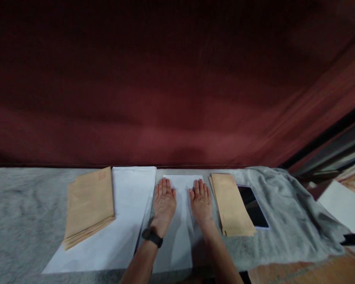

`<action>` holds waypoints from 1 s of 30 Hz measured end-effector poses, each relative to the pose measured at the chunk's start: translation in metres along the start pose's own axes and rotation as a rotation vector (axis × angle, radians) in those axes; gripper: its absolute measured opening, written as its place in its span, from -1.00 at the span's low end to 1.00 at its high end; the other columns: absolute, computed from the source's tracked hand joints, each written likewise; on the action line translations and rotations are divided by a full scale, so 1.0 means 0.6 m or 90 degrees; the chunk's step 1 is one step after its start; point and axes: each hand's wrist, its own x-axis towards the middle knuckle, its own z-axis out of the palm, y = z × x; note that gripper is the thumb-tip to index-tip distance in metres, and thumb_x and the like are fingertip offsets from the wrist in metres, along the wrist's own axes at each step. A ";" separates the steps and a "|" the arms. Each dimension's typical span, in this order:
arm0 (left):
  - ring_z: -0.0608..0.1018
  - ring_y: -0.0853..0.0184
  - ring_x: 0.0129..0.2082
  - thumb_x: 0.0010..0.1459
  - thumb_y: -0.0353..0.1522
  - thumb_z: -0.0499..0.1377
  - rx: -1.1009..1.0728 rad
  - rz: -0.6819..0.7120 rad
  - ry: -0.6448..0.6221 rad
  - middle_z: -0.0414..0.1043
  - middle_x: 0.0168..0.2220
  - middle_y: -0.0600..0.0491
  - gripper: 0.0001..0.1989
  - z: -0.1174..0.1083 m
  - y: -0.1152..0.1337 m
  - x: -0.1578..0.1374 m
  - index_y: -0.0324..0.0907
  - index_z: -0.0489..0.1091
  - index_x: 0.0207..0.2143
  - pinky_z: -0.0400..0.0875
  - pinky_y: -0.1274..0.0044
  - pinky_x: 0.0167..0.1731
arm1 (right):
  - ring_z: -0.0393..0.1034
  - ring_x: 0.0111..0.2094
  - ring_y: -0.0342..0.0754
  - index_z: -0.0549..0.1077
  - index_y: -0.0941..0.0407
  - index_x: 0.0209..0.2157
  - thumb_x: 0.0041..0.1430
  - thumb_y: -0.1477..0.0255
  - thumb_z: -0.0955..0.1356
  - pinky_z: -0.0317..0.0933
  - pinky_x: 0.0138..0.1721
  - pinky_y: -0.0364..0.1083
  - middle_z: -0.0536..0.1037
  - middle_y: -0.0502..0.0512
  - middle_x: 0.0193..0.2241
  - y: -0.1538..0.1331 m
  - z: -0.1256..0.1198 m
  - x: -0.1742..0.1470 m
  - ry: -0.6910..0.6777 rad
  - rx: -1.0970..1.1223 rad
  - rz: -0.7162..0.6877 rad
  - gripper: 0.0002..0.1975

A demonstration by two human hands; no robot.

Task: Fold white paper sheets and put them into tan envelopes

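Paper sheet (182, 221) — left grip (165, 202), right grip (201, 202) spread flat on it — fingers straight.

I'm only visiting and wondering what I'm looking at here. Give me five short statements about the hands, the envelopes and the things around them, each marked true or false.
1. The left hand and right hand lie palm down on a white sheet. True.
2. The black watch is on the right wrist. False: it is on the left wrist.
3. The left envelope pile lies partly on white paper. True.
4. The dark-screened device is left of both hands. False: it is beside the right envelope pile.
5. Both envelope piles are brown. True.
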 end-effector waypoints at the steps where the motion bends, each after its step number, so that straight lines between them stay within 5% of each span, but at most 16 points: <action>1: 0.13 0.07 0.37 0.35 -0.31 -0.15 -0.004 0.005 0.000 0.12 0.33 -0.33 -0.41 -0.004 0.001 -0.003 -0.47 0.07 0.33 0.09 0.16 0.31 | 0.04 0.35 0.20 0.17 0.32 0.31 0.46 0.25 0.04 -0.02 0.29 0.22 0.14 0.42 0.33 0.001 -0.002 -0.001 -0.001 0.002 0.003 -0.42; 12: 0.17 0.11 0.36 0.23 -0.49 -0.06 -0.019 0.274 -0.083 0.17 0.33 -0.23 -0.38 -0.031 0.046 -0.117 -0.33 0.05 0.35 0.10 0.14 0.31 | -0.02 0.38 -0.01 0.18 0.17 0.32 0.47 0.25 0.00 -0.05 0.34 0.11 0.18 0.18 0.34 -0.029 -0.035 -0.042 -0.108 0.134 -0.174 -0.46; 21: 0.11 0.14 0.38 0.36 -0.21 -0.05 -0.038 0.225 -0.087 0.08 0.36 -0.23 -0.41 -0.070 0.010 -0.131 -0.36 0.08 0.33 0.06 0.22 0.34 | -0.05 0.38 0.03 0.10 0.17 0.36 0.47 0.23 0.04 -0.10 0.35 0.12 0.11 0.19 0.36 0.017 -0.053 -0.072 -0.125 0.042 -0.175 -0.45; 30: 0.13 0.13 0.38 0.36 -0.21 -0.06 -0.010 0.177 -0.068 0.10 0.35 -0.23 -0.41 -0.076 -0.012 -0.146 -0.38 0.11 0.32 0.10 0.24 0.32 | -0.02 0.37 0.09 0.10 0.25 0.35 0.46 0.23 0.07 -0.08 0.33 0.13 0.11 0.29 0.36 0.035 -0.044 -0.084 -0.077 -0.029 -0.140 -0.43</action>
